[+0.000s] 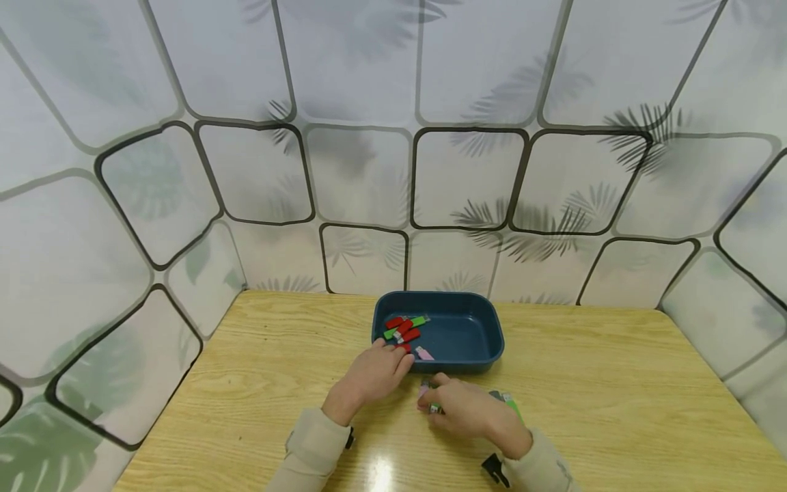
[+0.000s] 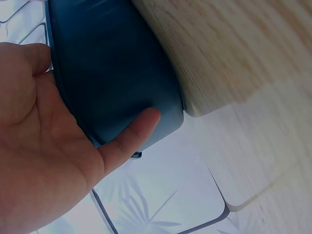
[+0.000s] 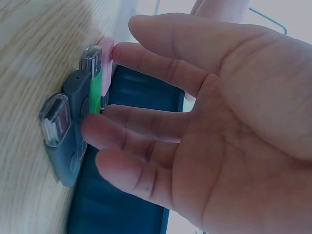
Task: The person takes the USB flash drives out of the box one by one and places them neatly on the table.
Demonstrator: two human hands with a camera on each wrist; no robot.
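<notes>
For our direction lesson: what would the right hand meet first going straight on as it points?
Most likely the pink stick on the table, close by the index fingertip; whether they already touch is unclear.

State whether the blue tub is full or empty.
Neither: the tub holds USB sticks in its left half; its bare bottom shows at right.

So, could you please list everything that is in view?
Table: one, yellowish wood, foreground
Backdrop: one, pale patterned, behind
Bin: one, dark blue, on table
Red USB sticks: at least four, red, in bin
Green USB sticks: at least three, green, bin and table
Pink USB sticks: two, pink, bin and table
Grey USB sticks: apparently two, grey, on table
Black fittings: two, black, wrists
Sleeves: two, cream, forearms
Left hand: one, on bin's near rim
Right hand: one, over table's sticks
</notes>
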